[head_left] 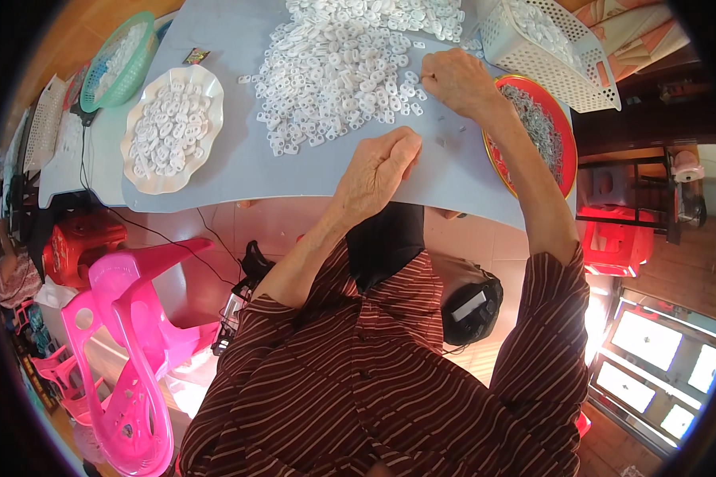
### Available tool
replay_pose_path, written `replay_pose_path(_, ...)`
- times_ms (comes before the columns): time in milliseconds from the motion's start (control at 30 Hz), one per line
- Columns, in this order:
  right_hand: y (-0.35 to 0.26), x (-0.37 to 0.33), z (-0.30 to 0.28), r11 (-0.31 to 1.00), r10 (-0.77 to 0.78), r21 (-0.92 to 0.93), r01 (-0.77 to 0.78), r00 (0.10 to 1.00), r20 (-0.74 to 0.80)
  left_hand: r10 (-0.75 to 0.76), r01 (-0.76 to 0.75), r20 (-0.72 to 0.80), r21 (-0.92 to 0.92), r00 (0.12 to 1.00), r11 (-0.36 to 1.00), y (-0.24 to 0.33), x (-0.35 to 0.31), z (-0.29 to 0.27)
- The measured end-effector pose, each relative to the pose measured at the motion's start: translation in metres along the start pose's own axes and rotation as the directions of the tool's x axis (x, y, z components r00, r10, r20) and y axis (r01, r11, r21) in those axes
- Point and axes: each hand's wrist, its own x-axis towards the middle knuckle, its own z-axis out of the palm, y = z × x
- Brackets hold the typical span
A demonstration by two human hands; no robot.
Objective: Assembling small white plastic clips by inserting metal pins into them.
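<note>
A big heap of small white plastic pieces with holes (326,79) spreads over the grey-blue table (239,151). My left hand (380,168) is closed above the table's near edge, just below the heap; whatever its fingers hold is hidden. To its right and farther off, my right hand (460,81) is also closed, fingers curled down beside the heap's right side. I cannot make out anything in it. Under my right forearm sits a red round tray (565,131) with small silvery metal parts (537,119) in it.
At the left stand a scalloped white dish (213,131) of white pieces and a green basket (141,75). A white perforated basket (589,79) stands at the far right. A pink plastic chair (127,294) is on the floor at left, with a dark cable (143,226) nearby.
</note>
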Motion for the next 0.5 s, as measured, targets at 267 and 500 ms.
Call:
replay_pose_path(267,-0.003,-0.02,-0.009,0.869,0.074,0.495,-0.003,0.99,-0.124,0.0,0.0,-0.007,0.018,1.0,1.0,0.001,0.0,0.0)
replay_pose_path(500,-0.012,-0.028,-0.006,0.958,-0.019,0.284,0.039,0.997,-0.073,0.017,-0.017,0.003,0.041,1.0,0.999,0.0,0.0,0.0)
